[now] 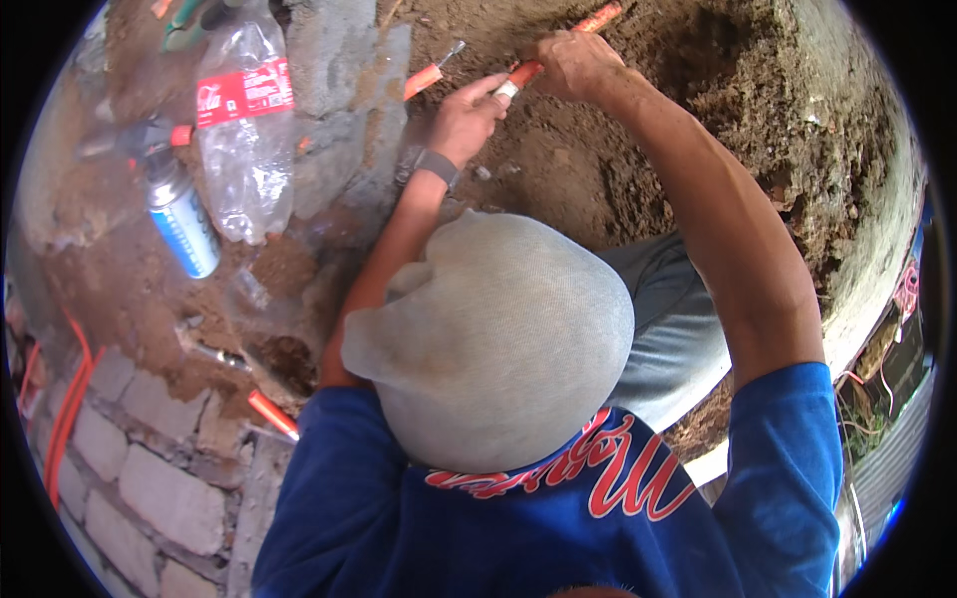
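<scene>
My right hand (581, 66) is wrapped around an orange pipe (600, 17), which sticks out past my fist toward the upper right. Close by, my left hand (471, 118) closes its fingers at the pipe's lower end, where a white band (507, 89) shows. A dark strap circles my left wrist. Just beyond the left hand, a short orange piece (424, 81) has a thin metal shaft beside its end; whether they are joined I cannot tell. Part of the pipe is hidden under my right fingers. Both hands are over brown soil (558, 164).
Left of my arm stand a clear plastic bottle (245, 159) with a red label and a blue gas canister (183, 221) with a torch head. Grey blocks (164, 493), orange tubes (66, 424) and another orange piece (272, 414) lie lower left. A pale wall (867, 209) curves along the right.
</scene>
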### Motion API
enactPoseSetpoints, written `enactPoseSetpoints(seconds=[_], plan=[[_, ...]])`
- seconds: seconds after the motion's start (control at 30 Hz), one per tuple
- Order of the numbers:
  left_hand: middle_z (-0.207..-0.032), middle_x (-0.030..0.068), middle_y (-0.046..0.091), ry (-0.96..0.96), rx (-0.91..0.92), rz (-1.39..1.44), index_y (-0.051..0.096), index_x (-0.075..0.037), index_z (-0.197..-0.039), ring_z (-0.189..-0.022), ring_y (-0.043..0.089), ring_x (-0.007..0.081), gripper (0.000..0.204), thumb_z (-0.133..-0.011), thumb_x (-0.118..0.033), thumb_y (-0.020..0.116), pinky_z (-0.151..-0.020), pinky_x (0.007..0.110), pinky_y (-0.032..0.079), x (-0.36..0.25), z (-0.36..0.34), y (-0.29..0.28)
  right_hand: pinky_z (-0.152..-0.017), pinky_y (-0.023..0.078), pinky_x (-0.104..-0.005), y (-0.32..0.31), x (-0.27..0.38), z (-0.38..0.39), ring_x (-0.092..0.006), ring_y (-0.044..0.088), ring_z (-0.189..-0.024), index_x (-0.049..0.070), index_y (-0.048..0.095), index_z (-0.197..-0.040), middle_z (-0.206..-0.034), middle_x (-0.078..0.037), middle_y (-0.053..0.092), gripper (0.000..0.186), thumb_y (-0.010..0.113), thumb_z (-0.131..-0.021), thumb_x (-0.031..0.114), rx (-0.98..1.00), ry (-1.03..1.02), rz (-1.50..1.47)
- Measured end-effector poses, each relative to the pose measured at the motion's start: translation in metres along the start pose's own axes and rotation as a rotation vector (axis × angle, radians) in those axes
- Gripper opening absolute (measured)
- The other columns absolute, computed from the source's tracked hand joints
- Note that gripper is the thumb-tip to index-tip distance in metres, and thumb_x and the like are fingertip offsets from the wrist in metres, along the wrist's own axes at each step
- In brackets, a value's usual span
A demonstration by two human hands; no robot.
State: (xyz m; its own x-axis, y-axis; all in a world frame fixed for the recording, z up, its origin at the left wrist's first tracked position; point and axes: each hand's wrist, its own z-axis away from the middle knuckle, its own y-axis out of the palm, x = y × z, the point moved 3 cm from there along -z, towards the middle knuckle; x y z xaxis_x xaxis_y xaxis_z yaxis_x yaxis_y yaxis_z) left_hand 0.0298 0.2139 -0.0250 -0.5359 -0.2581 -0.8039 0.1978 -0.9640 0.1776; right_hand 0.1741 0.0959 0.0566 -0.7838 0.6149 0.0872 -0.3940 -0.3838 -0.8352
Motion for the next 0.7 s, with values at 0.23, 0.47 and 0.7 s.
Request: enactPoseSetpoints(seconds=[0.23, 0.47, 0.7], plan=[[-0.088, -0.0040, 0.063, 0.001, 0.012, -0.053, 0.061, -0.010, -0.140, -0.064, 0.049, 0.0019, 0.040, -0.101, -0.020, 0.062, -0.053, 0.017, 0.038, -0.002, -0.002, -0.002, -0.093, 0.055, -0.0423, -0.002, -0.003, 0.004, -0.0312, 0.068, -0.105, 0.016, 0.071, -0.116, -0.112, -0.008, 0.072, 0.033, 0.075, -0.085, 0.027, -0.321, -0.442, 0.092], [-0.087, -0.0052, 0.062, -0.001, 0.028, -0.019, 0.063, -0.011, -0.139, -0.063, 0.049, 0.0019, 0.039, -0.100, -0.019, 0.062, -0.053, 0.017, 0.038, 0.000, -0.003, -0.004, -0.088, 0.054, -0.0441, 0.013, 0.004, -0.012, -0.0333, 0.068, -0.100, 0.014, 0.069, -0.108, -0.100, -0.011, 0.072, 0.019, 0.062, -0.096, 0.028, -0.087, -0.286, -0.130], [-0.087, -0.0040, 0.064, 0.100, -0.033, -0.057, 0.067, -0.009, -0.133, -0.067, 0.051, 0.0034, 0.035, -0.101, -0.021, 0.062, -0.056, 0.020, 0.041, 0.006, -0.004, -0.002, -0.086, 0.055, -0.0458, 0.018, 0.003, -0.014, -0.0353, 0.068, -0.095, 0.006, 0.067, -0.102, -0.100, -0.013, 0.071, 0.018, 0.065, -0.094, 0.023, -0.146, -0.304, -0.159]])
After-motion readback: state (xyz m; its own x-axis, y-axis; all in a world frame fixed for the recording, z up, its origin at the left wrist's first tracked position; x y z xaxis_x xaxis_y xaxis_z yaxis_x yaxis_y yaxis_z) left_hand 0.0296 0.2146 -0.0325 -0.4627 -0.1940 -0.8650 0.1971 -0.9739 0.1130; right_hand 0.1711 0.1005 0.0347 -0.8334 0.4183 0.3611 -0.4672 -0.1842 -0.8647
